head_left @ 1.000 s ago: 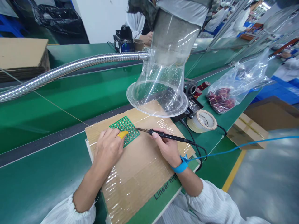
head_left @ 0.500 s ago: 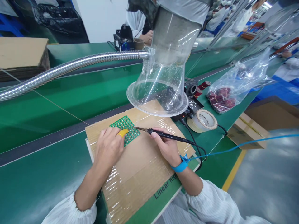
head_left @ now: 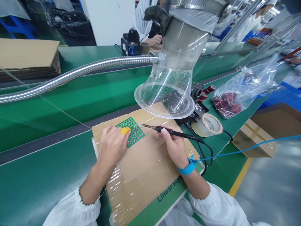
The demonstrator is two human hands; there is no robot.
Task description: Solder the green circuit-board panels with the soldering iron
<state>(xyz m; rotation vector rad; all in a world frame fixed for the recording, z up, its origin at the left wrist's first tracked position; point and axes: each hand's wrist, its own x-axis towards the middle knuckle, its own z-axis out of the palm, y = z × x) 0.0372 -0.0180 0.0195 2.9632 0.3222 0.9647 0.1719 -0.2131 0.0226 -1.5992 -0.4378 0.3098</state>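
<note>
A green circuit board (head_left: 135, 135) with rows of small parts lies on a tape-covered cardboard sheet (head_left: 145, 169). My left hand (head_left: 114, 142), with a yellow cover on one finger, rests over the board's left side. Its fingers are pinched on a thin solder wire (head_left: 134, 126) that points right across the board. My right hand (head_left: 172, 142) is closed around the black handle of a soldering iron (head_left: 180, 133). The iron's tip points left, near the board's upper right edge and apart from it. A blue strap circles my right wrist.
A clear fume hood (head_left: 168, 97) hangs just above the sheet's far edge, with a metal hose (head_left: 94, 67) running left. At the right are a tape roll (head_left: 208, 125), an iron stand and bagged red bundles (head_left: 228, 103). Across the bench is a person's hand (head_left: 155, 40).
The iron's tip has moved right, off the board. The solder wire now shows between the left fingers and the tip. The whole view has shifted slightly.
</note>
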